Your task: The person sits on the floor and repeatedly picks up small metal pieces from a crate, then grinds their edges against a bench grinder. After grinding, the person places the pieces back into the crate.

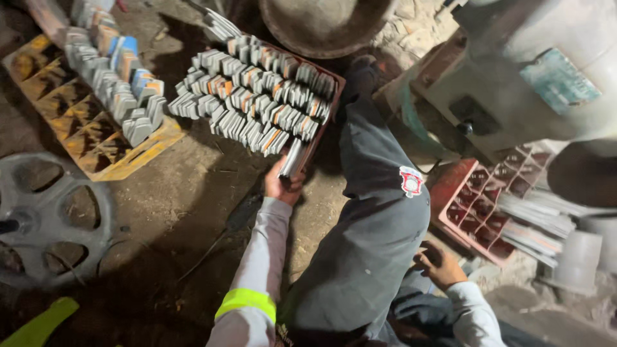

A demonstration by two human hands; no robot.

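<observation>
My left hand (281,184) grips a small stack of thin grey metal pieces (291,158) at the near corner of a dark red crate (319,133). That crate is packed with rows of similar grey and orange-edged pieces (257,96). My right hand (437,263) rests low by my grey-trousered leg (376,225), fingers curled, near the red compartment crate (469,205). I cannot make out anything held in it.
A yellow crate (96,138) at the left carries more stacked pieces. A grey spoked wheel (45,218) lies at lower left. A large pale machine (527,71) stands at right, with a round pan (324,26) above and grey cups (578,257) at far right.
</observation>
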